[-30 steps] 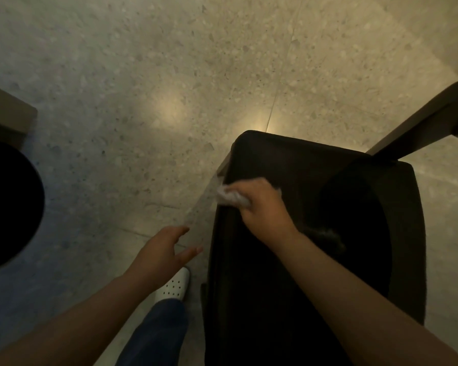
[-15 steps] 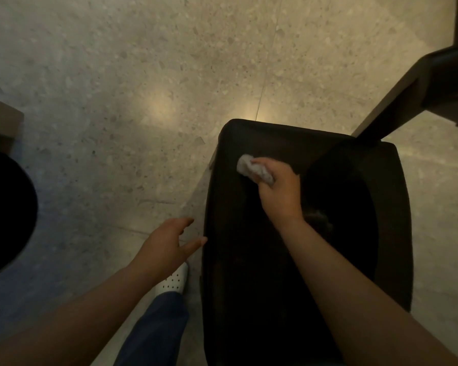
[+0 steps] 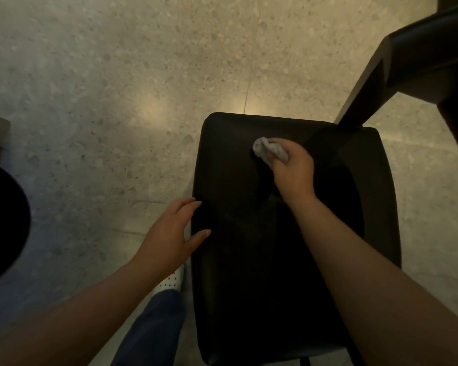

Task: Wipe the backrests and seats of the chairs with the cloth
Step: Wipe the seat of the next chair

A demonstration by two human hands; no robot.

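Your small crumpled grey cloth (image 3: pixel 269 151) sits bunched in your right hand (image 3: pixel 294 173), whose fingers are curled round it, against the far part of the black padded chair seat (image 3: pixel 249 260). Your left hand (image 3: pixel 167 233) lies with fingers straight and loose at the seat's left edge. Bunched this tightly, the cloth could skip strips of seat, and the dim light would hide them. Count: one cloth, one chair seat, two hands.

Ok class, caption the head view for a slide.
Right hand presses grey cloth on dark chair; left hand at edge.
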